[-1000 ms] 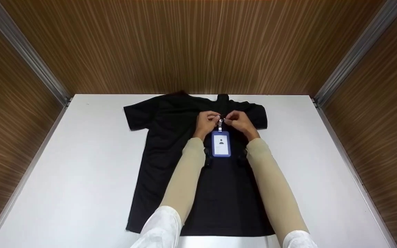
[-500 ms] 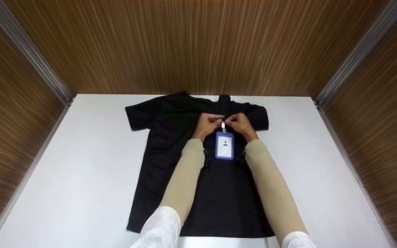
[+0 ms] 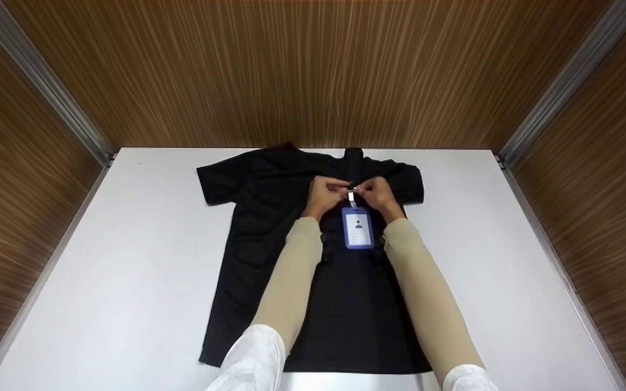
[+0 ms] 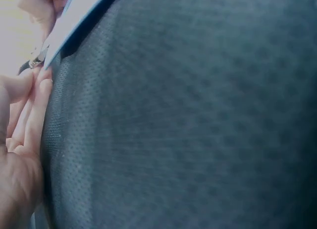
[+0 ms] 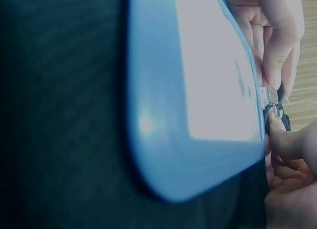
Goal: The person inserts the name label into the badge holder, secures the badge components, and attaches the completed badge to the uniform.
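A blue-framed ID badge (image 3: 358,231) lies on the chest of a black short-sleeved shirt (image 3: 269,233). Its strap and metal clip (image 3: 351,196) reach up between both hands. My left hand (image 3: 325,196), on the clip's left, pinches a bit of shirt fabric close beside it. From the right, my right hand (image 3: 377,194) pinches the clip, its thumb (image 5: 278,132) against the metal in the right wrist view. There the badge (image 5: 158,115) looms large and hides part of the shirt. In the left wrist view the badge edge (image 4: 74,26) slants past the fingertips.
The shirt is spread on a white table (image 3: 128,260). Brown wood-grain panels (image 3: 313,70) close off the back and both sides, with grey metal strips at the corners. A dark wrist device (image 3: 325,250) sits under the left forearm.
The badge has swung a little to the right and now tilts slightly. Both hands stay at the clip, with only small shifts of the fingers.
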A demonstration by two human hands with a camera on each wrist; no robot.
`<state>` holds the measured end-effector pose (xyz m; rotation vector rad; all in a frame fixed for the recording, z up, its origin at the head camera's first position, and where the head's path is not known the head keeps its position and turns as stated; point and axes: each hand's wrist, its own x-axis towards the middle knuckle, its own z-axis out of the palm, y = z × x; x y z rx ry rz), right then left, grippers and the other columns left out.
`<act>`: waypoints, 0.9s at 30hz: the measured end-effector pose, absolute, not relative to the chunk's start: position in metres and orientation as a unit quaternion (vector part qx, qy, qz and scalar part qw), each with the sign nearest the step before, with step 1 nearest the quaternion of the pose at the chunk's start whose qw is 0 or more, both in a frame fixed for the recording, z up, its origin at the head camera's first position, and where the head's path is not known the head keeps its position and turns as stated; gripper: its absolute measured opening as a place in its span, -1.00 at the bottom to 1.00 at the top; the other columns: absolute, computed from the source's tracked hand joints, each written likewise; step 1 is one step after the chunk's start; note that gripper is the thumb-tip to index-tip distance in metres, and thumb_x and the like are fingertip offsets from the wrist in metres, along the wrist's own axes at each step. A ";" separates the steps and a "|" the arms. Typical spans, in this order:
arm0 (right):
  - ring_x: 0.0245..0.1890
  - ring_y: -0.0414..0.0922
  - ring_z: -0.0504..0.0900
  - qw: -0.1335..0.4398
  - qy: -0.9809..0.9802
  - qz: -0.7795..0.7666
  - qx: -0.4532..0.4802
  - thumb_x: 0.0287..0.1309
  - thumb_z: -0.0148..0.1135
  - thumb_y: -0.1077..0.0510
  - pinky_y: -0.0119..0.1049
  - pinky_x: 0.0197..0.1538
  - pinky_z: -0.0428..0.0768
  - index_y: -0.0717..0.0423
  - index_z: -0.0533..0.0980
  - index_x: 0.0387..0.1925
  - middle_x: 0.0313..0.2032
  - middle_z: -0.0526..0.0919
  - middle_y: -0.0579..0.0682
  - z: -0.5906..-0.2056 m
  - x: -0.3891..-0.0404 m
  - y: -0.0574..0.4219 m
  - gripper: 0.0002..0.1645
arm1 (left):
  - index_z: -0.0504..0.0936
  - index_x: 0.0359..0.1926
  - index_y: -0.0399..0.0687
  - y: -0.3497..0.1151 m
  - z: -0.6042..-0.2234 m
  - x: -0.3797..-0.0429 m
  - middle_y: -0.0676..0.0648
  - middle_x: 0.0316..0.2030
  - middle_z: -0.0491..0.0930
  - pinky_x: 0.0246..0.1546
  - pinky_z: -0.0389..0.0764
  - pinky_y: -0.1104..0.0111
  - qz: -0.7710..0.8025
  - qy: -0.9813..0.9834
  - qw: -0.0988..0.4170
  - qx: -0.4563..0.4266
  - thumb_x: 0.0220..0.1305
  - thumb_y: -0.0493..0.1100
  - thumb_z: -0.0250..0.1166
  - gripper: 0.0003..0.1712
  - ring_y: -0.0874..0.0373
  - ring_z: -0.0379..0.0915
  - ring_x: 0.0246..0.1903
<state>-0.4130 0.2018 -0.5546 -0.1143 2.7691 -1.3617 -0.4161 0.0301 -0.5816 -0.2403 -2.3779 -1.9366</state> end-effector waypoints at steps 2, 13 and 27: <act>-0.10 0.02 0.59 0.034 0.898 -0.436 -0.037 0.32 0.26 0.28 -0.22 0.05 0.54 0.46 0.69 -0.19 -0.18 0.72 0.19 -0.553 -0.413 0.202 -0.75 | 0.84 -0.20 -0.28 0.029 -0.580 -0.416 -0.28 -0.34 0.80 -0.40 0.68 0.48 -0.630 -0.773 0.031 -0.070 0.13 -0.51 0.36 -0.76 0.28 0.66 -0.48; -0.17 -0.05 0.54 0.056 0.899 -0.433 -0.030 0.25 0.27 0.27 -0.37 -0.08 0.47 0.39 0.68 -0.30 -0.28 0.64 0.03 -0.554 -0.415 0.201 -0.80 | 0.86 -0.26 -0.23 0.028 -0.580 -0.416 -0.21 -0.42 0.80 -0.46 0.63 0.51 -0.620 -0.782 0.027 -0.062 0.09 -0.50 0.33 -0.75 0.32 0.61 -0.53; -0.17 -0.03 0.53 0.046 0.901 -0.432 0.008 0.12 0.26 0.26 -0.38 -0.07 0.44 0.37 0.71 -0.38 -0.31 0.65 0.05 -0.553 -0.415 0.197 -0.79 | 0.86 -0.34 -0.25 0.032 -0.579 -0.414 -0.20 -0.36 0.82 -0.37 0.53 0.61 -0.560 -0.819 0.060 -0.106 0.07 -0.53 0.33 -0.76 0.31 0.59 -0.45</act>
